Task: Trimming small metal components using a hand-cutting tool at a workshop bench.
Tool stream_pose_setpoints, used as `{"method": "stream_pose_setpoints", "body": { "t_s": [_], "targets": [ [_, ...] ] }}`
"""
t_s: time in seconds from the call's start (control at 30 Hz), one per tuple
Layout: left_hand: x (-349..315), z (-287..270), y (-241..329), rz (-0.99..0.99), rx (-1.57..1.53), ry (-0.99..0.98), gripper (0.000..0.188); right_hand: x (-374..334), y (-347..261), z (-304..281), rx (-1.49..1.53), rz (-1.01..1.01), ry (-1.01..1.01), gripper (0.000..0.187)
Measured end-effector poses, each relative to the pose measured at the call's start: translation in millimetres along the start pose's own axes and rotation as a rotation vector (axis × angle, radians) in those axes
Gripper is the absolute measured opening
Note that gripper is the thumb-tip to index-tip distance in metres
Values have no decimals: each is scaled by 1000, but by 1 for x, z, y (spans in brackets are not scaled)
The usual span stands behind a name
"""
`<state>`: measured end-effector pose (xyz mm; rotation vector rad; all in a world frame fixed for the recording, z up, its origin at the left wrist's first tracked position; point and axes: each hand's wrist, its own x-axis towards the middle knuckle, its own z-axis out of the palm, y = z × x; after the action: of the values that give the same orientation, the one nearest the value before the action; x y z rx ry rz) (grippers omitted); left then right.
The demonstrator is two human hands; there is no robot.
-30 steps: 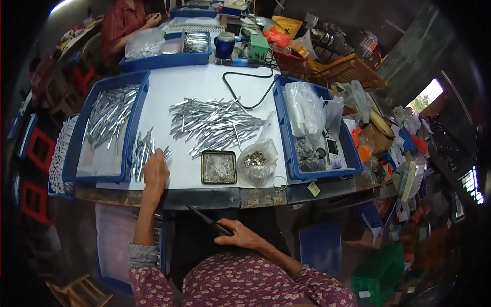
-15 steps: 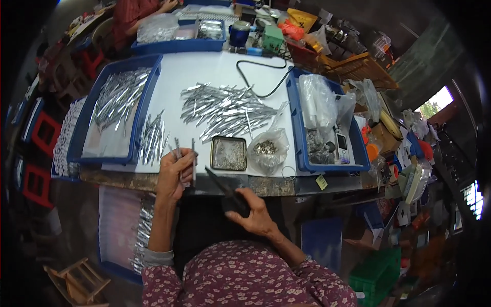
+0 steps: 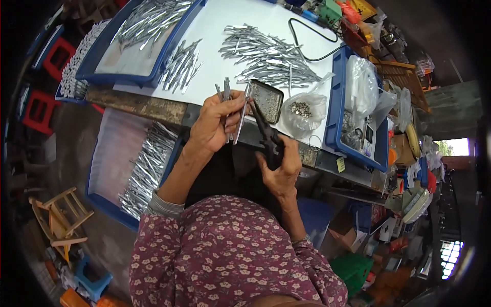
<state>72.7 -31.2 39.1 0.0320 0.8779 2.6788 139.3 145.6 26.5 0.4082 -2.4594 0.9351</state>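
Note:
My left hand (image 3: 217, 123) is closed around several thin silver metal strips (image 3: 227, 88), with one strip (image 3: 239, 123) pinched upright at the fingertips. My right hand (image 3: 284, 174) grips dark long-nosed pliers (image 3: 266, 134), whose tips reach up to the pinched strip near its upper end. Whether the jaws touch the strip is too small to tell. Just beyond the pliers sits a small dark-rimmed square tin (image 3: 282, 95) with tiny metal bits in it. To its right is an open clear plastic bag (image 3: 319, 113) of small metal pieces. A large heap of strips (image 3: 268, 56) lies behind.
A smaller strip pile (image 3: 181, 66) lies beside a blue tray (image 3: 162, 56) at left. Another blue tray (image 3: 335, 97) holding plastic bags stands at right. A black cable (image 3: 296, 38) curls across the white tabletop. Below the wooden edge, a lower tray (image 3: 97, 169) holds more strips.
My hands have come together, bringing the plier tips up to the strip in my left hand. The view has tilted and shifted, so the table sits higher in the picture.

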Motion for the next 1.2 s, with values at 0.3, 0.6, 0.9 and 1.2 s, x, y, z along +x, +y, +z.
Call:
{"method": "stream_pose_setpoints", "body": {
  "t_s": [0.3,0.6,0.9,1.2],
  "targets": [
    [-6,-7,-7,-14,-50,70,14,-2,3,6,-77,-58,10,52],
    [-7,-11,-14,-39,-117,27,12,-2,12,11,-124,-76,-15,47],
    [-16,5,-30,407,424,204,10,-6,-4,3,355,281,-302,39],
    [-9,-14,-13,1349,1572,-182,17,-10,4,-13,1002,724,-558,45]
  ]
}}
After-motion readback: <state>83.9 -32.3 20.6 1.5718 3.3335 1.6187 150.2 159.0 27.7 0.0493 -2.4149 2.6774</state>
